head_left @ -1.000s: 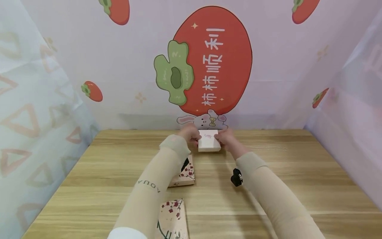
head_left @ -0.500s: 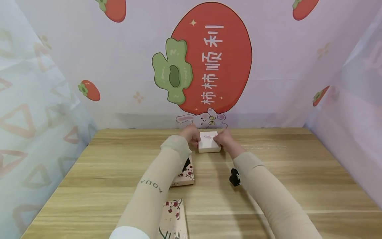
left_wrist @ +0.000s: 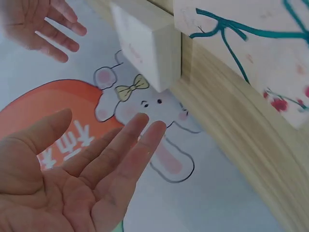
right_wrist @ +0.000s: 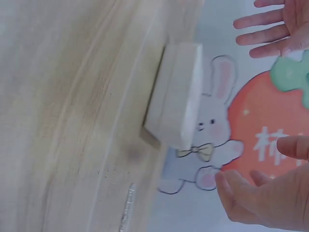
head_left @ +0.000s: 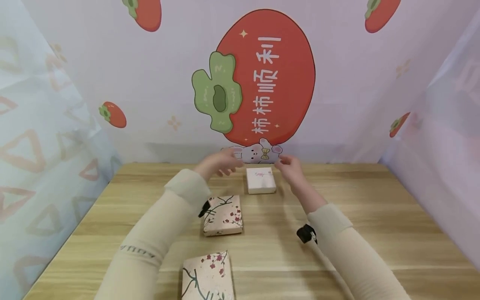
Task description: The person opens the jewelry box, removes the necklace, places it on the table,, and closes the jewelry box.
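Observation:
A small white box (head_left: 261,180) with pink print on its lid sits closed at the back of the wooden table. My left hand (head_left: 222,162) hovers just left of it, fingers loosely extended and holding nothing. On the other side, my right hand (head_left: 293,171) is raised close to the box's right edge, its fingers bent but relaxed. Both wrist views show gaps between the hands and the box; the left palm (left_wrist: 91,181) looks bare, as do the right fingers (right_wrist: 239,193).
Two larger pink boxes with blossom branches lie to the left: one floral box (head_left: 223,216) in mid-table, another floral box (head_left: 208,277) near the front. A thin silvery strand (right_wrist: 127,210) lies right of the white box. A printed backdrop (head_left: 337,125) rises behind the table edge.
Both hands were holding the white box's sides; they have let go and moved apart, the left hand farther out. The box stays on the table, and the floral boxes are more exposed.

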